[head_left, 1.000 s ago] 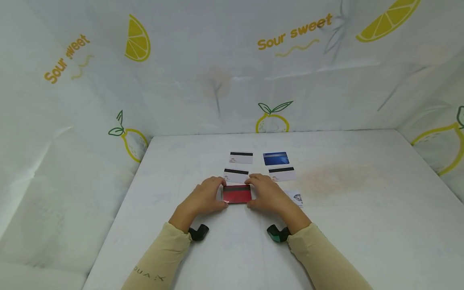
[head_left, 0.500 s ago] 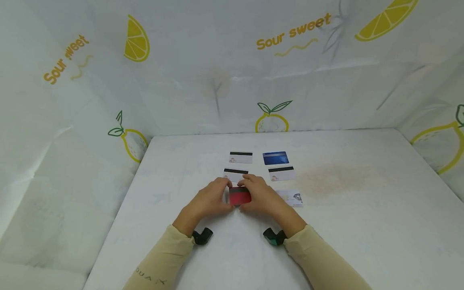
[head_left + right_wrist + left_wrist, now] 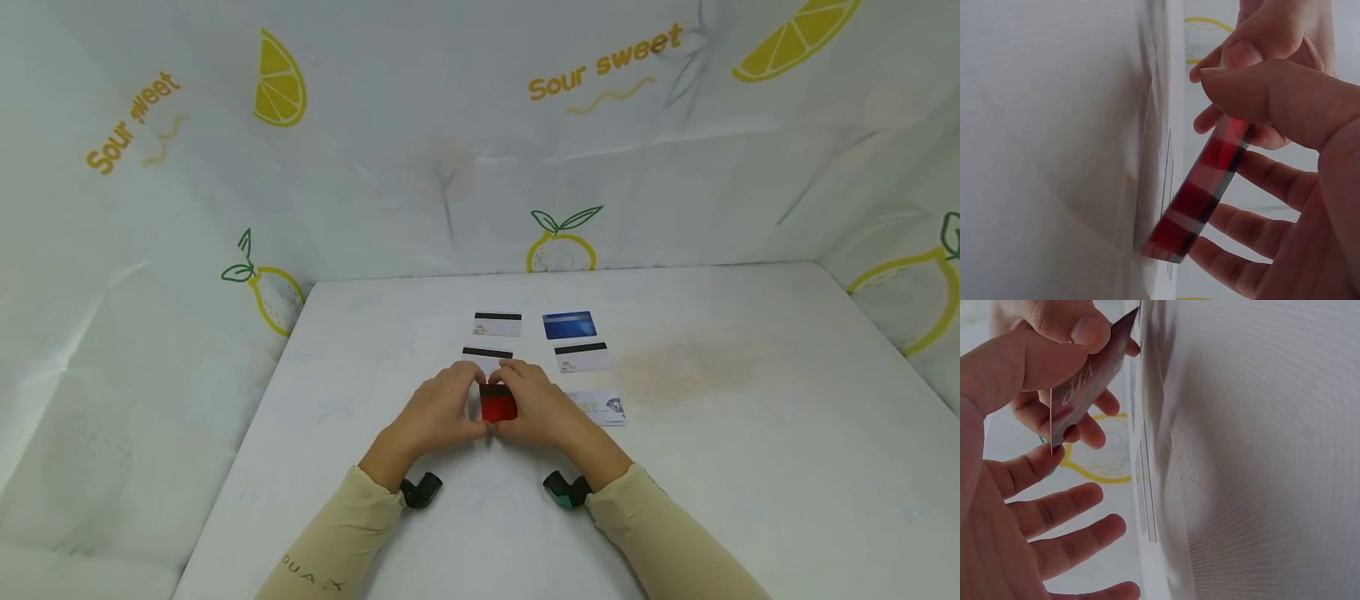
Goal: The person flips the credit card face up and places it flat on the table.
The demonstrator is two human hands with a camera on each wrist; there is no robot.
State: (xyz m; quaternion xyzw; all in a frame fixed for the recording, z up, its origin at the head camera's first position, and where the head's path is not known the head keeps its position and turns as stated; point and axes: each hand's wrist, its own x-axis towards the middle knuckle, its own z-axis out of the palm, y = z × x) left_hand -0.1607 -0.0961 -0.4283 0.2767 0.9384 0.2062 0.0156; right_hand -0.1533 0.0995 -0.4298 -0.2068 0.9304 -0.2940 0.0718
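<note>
A red card (image 3: 498,404) with a dark stripe is between my two hands at the middle of the table, tilted up off the tabletop. My left hand (image 3: 442,408) pinches it at one end with thumb and index finger, the other fingers spread apart. My right hand (image 3: 542,410) grips it too, its thumb on the near edge and fingers at the far edge, covering the card's right part. The thumbs almost meet. In the left wrist view the card (image 3: 1085,381) shows a darker face lettered VIP; in the right wrist view its glossy striped face (image 3: 1200,181) shows.
Beyond the hands lie a blue card (image 3: 570,325) and striped white cards (image 3: 497,325), (image 3: 582,358), with another striped white card (image 3: 486,353) partly behind the fingers. A white VIP card (image 3: 603,408) lies beside the right hand. A lemon-print sheet (image 3: 420,167) hangs behind the white table (image 3: 712,467).
My hands have drawn together, the left moving right and the right moving left along the red card. Less of the card shows between them, and more of the white VIP card is uncovered.
</note>
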